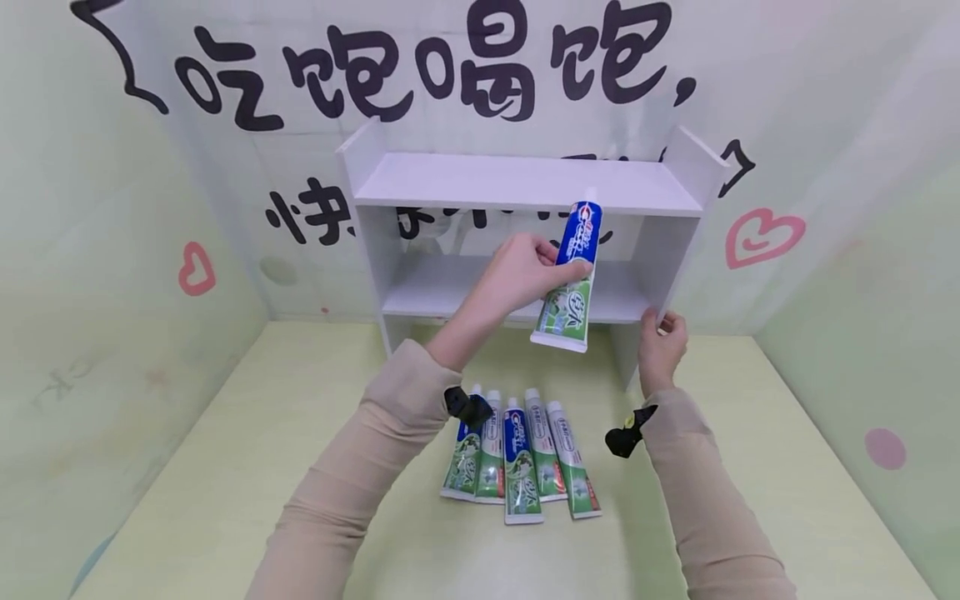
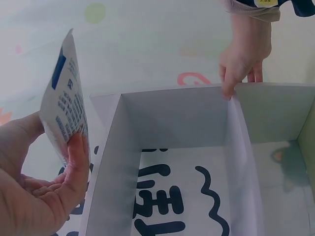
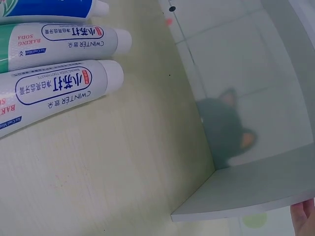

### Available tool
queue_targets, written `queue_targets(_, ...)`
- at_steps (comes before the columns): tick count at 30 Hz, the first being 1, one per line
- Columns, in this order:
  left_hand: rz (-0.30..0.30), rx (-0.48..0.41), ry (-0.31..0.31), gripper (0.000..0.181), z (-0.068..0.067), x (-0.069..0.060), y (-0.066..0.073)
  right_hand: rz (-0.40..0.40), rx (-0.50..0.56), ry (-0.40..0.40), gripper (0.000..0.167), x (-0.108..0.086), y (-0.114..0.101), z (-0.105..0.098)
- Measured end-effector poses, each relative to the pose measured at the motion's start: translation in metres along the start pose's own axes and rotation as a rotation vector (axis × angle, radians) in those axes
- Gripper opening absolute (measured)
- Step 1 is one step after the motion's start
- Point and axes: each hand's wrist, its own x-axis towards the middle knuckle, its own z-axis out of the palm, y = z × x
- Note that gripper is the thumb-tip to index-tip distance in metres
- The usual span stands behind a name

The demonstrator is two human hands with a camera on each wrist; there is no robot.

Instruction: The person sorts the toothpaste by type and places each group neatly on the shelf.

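Observation:
My left hand (image 1: 517,275) pinches a blue-and-green toothpaste tube (image 1: 567,307) between thumb and fingers, cap upward, in front of the white shelf unit's (image 1: 517,179) upper level. In the left wrist view the tube (image 2: 66,101) shows its printed white back, apart from the shelf. On the right, my other hand (image 1: 662,354) grips the unit's side panel near the middle board, thumb on the front edge. Only part of that hand (image 3: 301,216) shows in the right wrist view. Both shelf boards carry nothing visible.
Several toothpaste tubes lie side by side on the pale table (image 1: 300,467), caps toward the shelf: blue-and-green ones (image 1: 520,471) and white-and-green ones (image 1: 573,462). A wall with large black lettering (image 1: 498,71) stands behind the unit. Side walls flank the table.

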Motion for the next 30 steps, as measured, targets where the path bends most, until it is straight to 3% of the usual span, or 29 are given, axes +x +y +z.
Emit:
queue_targets(8,0.051,0.044,0.016,0.033,0.002,0.013,0.013,-0.013,0.008,-0.003,0.039,0.000,-0.001,0.000)
queue_targets(18,0.018,0.098,0.051,0.036,0.002,0.035,0.031,-0.016,0.019,-0.009,0.039,0.004,0.003,0.001)
queue_targets(30,0.048,0.046,0.116,0.037,0.009,0.062,0.049,-0.058,0.030,0.011,0.038,0.004,0.002,0.004)
